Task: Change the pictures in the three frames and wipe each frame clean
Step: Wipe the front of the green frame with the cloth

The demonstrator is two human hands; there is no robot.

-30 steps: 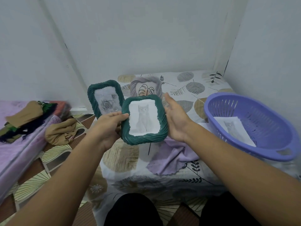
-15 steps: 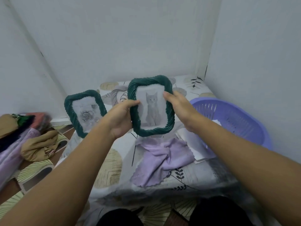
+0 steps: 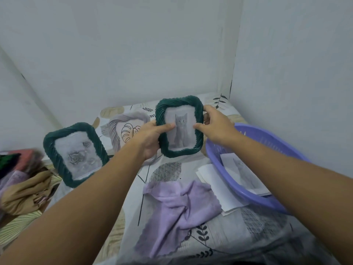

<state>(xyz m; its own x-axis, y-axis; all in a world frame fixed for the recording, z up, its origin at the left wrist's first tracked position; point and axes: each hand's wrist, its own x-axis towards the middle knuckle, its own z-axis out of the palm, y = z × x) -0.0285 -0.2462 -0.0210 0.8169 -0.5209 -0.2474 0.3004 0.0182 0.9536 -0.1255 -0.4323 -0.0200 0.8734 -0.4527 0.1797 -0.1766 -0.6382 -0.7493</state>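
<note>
Since a second ago the green cat-picture frame (image 3: 179, 126) has been carried up and back toward the wall at 12 o'clock, left hand (image 3: 150, 136) and right hand (image 3: 214, 125) each pinching a side rim, thumbs on the glass; judged, this frame is finished and going to stand. The rose-picture frame (image 3: 74, 153) stands at 9 o'clock, the grey leaf-picture frame (image 3: 127, 129) just left of the held one. The purple cloth (image 3: 177, 209) lies on the leaf-print bed (image 3: 254, 224) at 6 o'clock, the purple basket (image 3: 254, 169) at 3 o'clock beside white walls.
</note>
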